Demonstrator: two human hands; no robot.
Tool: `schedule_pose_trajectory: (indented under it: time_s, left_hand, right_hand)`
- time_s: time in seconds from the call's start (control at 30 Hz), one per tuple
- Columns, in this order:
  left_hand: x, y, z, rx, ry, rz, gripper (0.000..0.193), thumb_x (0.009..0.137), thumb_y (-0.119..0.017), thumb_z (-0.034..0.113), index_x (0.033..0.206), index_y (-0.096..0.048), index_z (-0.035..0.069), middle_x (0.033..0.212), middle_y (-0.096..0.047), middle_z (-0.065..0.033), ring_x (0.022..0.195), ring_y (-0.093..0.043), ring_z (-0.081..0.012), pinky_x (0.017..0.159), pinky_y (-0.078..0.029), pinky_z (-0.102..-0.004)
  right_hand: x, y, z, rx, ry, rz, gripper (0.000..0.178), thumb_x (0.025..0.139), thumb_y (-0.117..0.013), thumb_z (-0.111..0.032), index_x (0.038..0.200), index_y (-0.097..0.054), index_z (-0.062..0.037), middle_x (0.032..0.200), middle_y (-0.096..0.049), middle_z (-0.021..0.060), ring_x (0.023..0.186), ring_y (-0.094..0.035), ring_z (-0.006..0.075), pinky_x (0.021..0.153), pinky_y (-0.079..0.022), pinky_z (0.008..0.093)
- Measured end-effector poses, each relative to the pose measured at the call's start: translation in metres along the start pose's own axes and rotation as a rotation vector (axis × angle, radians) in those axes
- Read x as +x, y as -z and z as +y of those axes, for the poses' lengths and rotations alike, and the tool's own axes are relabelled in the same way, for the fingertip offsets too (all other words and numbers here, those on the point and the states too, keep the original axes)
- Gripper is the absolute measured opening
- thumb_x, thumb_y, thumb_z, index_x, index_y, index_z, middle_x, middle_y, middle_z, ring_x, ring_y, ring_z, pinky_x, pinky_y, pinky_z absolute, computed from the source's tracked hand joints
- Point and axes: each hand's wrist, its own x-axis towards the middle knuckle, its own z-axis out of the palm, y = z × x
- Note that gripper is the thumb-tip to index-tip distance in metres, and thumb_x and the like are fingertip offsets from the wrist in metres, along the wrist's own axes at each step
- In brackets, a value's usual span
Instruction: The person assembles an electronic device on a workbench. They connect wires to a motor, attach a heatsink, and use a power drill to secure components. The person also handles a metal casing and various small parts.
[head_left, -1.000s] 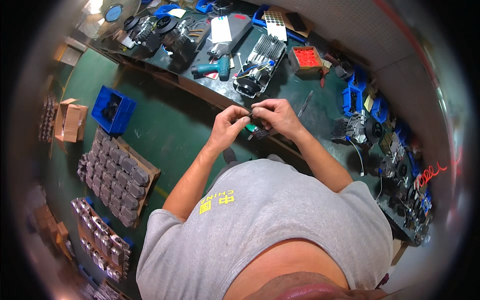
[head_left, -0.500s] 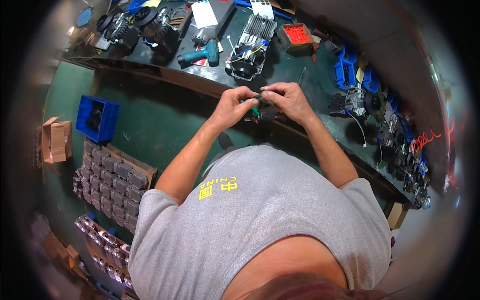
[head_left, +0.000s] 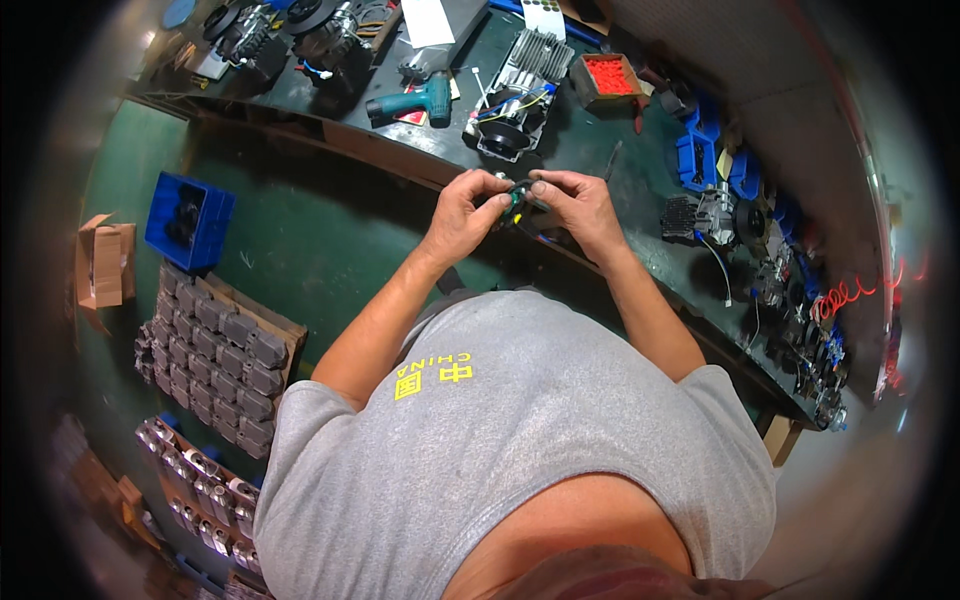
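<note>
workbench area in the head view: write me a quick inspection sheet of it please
Surface: dark green workbench, parts and tools spread along it
Job's things: small dark and green parts, too small to identify; finned unit lying beyond
Clutter: teal power drill, box of red pieces, blue bins
Hands: left hand and right hand both pinching the small parts
Cables: blue and yellow wires on the finned unit; red coiled cord, right
Surroundings: blue crate, cardboard box, rows of grey parts, left
</note>
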Motion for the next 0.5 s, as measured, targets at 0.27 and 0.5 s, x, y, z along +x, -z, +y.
schedule_pose_trajectory:
  time_s: [0.27, 0.5]
  left_hand:
    - [0.005, 0.023, 0.009, 0.374, -0.234, -0.075, 0.014, 0.091, -0.069, 0.012, 0.102, -0.068, 0.003, 0.085, -0.067, -0.0070, 0.086, -0.066, -0.0224, 0.119, -0.027, -0.0497]
    - [0.013, 0.033, 0.015, 0.483, -0.295, -0.108, 0.013, 0.093, -0.067, 0.008, 0.105, -0.068, 0.006, 0.091, -0.069, -0.0052, 0.089, -0.067, -0.0230, 0.117, -0.031, -0.0504]
  right_hand:
    - [0.020, 0.005, -0.015, -0.495, 0.212, -0.209, 0.032, 0.095, -0.067, -0.017, 0.120, -0.070, 0.0039, 0.087, -0.072, 0.0068, 0.077, -0.065, 0.0082, 0.067, -0.052, 0.0247]
    - [0.021, 0.001, -0.016, 0.013, -0.332, -0.286, 0.035, 0.102, -0.061, -0.032, 0.118, -0.071, -0.0017, 0.064, -0.052, -0.0045, 0.054, -0.041, 0.0021, 0.048, -0.030, 0.0192]
